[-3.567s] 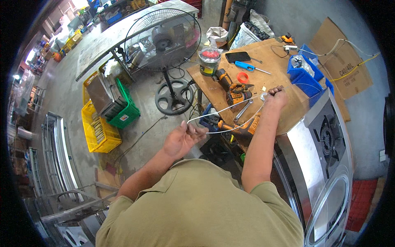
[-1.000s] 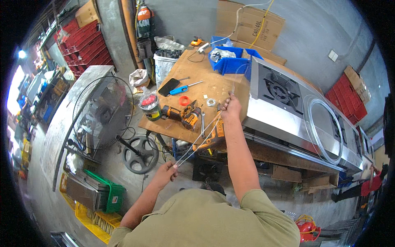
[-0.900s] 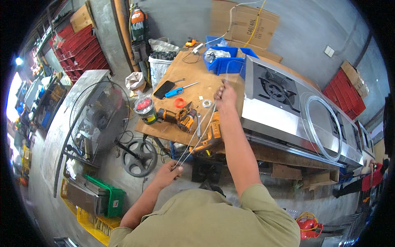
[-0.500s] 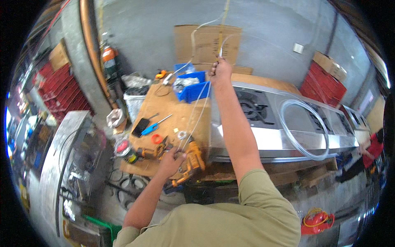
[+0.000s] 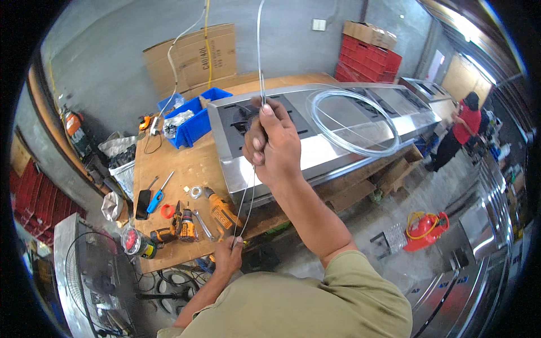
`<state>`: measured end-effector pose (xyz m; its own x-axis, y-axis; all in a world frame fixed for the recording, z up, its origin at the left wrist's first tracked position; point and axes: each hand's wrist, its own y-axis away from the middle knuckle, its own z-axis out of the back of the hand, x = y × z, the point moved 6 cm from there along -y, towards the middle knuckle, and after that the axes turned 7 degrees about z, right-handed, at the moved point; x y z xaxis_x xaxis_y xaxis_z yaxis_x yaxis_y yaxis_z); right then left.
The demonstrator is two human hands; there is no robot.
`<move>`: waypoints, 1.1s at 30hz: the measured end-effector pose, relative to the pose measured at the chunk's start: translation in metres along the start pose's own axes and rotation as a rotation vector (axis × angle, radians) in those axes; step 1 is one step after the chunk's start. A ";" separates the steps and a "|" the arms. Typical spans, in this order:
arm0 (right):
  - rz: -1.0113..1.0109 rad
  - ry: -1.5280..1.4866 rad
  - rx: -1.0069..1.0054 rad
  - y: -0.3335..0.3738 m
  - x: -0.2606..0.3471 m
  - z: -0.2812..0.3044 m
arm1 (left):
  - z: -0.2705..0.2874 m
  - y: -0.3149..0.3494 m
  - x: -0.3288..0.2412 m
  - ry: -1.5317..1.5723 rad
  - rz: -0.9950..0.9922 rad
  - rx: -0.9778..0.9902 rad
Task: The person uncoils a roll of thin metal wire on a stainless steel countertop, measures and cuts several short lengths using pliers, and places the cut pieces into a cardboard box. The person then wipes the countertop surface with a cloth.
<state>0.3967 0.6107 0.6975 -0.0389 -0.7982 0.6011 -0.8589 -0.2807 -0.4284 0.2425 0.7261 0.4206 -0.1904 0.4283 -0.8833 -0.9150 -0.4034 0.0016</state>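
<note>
Thin silvery wire (image 5: 243, 211) runs doubled between my two hands; whether it is solid or a fine tube I cannot tell. My right hand (image 5: 273, 141), raised in the middle of the view, pinches it between thumb and fingers. From that hand strands rise past the top edge. Lower down, my left hand (image 5: 228, 256) is closed on the lower part of the wire, close to the bench's front edge. A loose coil of similar pale line (image 5: 389, 147) lies on a stainless steel gas stove (image 5: 338, 127), right of my right hand.
On the wooden bench (image 5: 152, 188) lie a yellow power drill (image 5: 222, 211), a smaller drill (image 5: 186, 225), a wrench (image 5: 203, 224), an orange ring (image 5: 167, 210), a blue-handled tool (image 5: 155, 201) and a blue bin (image 5: 197, 127). A person (image 5: 465, 127) stands far right. A red gas cylinder (image 5: 424, 230) is on the floor.
The view has turned to the right. My right arm, stretched far out before, is now bent and its hand nearer. Both hands keep their hold on the wire.
</note>
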 end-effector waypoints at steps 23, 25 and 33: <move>-0.178 0.948 -0.034 0.230 0.076 0.090 | 0.057 0.078 -0.263 -0.449 -1.407 0.051; -0.082 1.142 0.092 0.236 0.094 0.088 | 0.026 0.075 -0.285 -0.631 -1.448 0.239; -0.035 1.616 0.292 0.257 0.187 0.120 | -0.106 0.072 -0.314 -0.615 -1.098 0.944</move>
<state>0.2298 0.3251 0.6188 -0.6448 0.5086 0.5706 -0.7582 -0.5203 -0.3929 0.2740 0.4772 0.6481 0.7959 0.5064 -0.3317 -0.5367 0.8437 0.0003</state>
